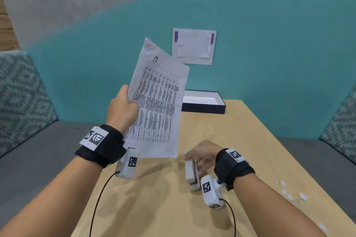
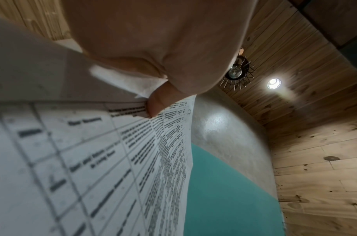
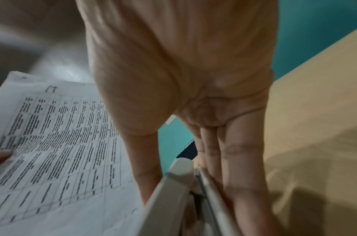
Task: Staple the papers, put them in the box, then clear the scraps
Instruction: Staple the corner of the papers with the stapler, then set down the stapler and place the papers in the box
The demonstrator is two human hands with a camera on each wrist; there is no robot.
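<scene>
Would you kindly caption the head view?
Left hand lifts papers; right hand holds stapler near box.

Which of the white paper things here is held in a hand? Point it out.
The printed papers with the table grid, gripped by the left hand and raised off the table. The sheet taped to the wall and the scraps by the right forearm are untouched.
</scene>
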